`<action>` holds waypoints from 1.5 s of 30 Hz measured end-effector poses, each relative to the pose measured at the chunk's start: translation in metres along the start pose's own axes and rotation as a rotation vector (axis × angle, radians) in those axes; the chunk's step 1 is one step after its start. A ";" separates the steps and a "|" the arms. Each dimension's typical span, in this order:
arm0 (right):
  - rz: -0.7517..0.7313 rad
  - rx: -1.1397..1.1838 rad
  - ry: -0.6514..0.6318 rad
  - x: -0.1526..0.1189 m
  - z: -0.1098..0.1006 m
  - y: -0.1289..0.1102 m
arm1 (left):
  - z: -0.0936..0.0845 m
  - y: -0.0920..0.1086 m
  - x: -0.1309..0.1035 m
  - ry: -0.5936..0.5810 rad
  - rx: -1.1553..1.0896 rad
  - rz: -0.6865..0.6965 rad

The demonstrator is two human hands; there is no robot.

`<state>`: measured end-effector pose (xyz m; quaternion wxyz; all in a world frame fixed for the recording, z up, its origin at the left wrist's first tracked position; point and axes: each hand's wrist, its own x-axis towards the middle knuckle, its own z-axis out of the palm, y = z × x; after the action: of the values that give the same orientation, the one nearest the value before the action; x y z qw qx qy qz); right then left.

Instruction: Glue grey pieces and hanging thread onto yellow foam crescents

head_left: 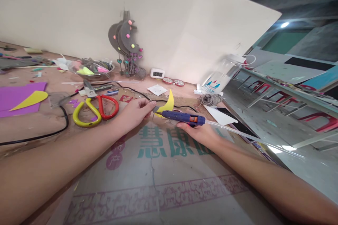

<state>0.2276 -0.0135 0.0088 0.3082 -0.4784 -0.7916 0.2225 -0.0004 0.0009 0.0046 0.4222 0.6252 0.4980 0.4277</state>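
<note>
My left hand point(139, 110) is closed in a pinch at the left end of a yellow crescent point(168, 102), a flat cut-out that looks like foam or felt. A small grey bit point(155, 109) shows at the fingertips; whether it is joined to the crescent I cannot tell. My right hand point(198, 132) is wrapped round a dark blue hot glue gun point(182, 116), whose handle is mostly hidden. The gun's nozzle points left, at the crescent's lower edge by my left fingertips. A long clear glue stick point(232, 130) runs out of its back.
Left lie red-and-yellow-handled scissors point(96, 111), a purple sheet point(21, 95), a black cord point(63, 119) and a bowl point(92, 74) of scraps. Behind are a grey moon ornament point(126, 42), a small digital clock point(157, 73), twine point(211, 99) and a clear bottle point(220, 74).
</note>
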 end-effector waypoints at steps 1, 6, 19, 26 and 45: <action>-0.001 0.008 -0.003 0.000 0.000 0.000 | 0.000 0.000 0.000 0.000 -0.004 0.003; -0.004 0.008 0.003 0.000 -0.001 -0.001 | 0.000 -0.002 0.000 -0.001 -0.008 0.001; 0.066 -0.013 0.019 0.000 -0.002 -0.008 | 0.000 -0.004 0.001 -0.016 -0.054 -0.005; 0.080 -0.021 0.022 0.000 -0.003 -0.010 | -0.001 -0.001 -0.001 -0.017 -0.063 -0.003; 0.068 -0.017 0.069 0.000 -0.002 -0.010 | 0.000 0.001 -0.001 0.001 -0.016 0.003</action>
<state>0.2229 -0.0173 0.0170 0.3234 -0.5150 -0.7657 0.2096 -0.0005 -0.0004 0.0050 0.4262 0.6226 0.4937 0.4324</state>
